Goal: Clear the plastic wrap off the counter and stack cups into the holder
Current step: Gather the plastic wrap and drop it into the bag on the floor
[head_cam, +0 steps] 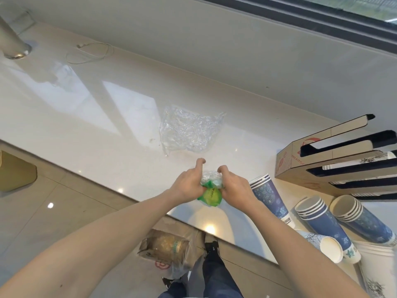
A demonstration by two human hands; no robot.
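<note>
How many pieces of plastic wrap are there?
2. One crumpled wrap lies loose on the counter; another wad, partly green, is squeezed between the left hand and right hand. More may be out of view.

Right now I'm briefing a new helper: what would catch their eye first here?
Both hands, left and right, squeezing a wad of wrap, clear and green, over the counter's near edge. Beyond them lies a loose clear sheet. To the right, blue cup stacks lie tipped beside the cardboard-covered holder.
</note>
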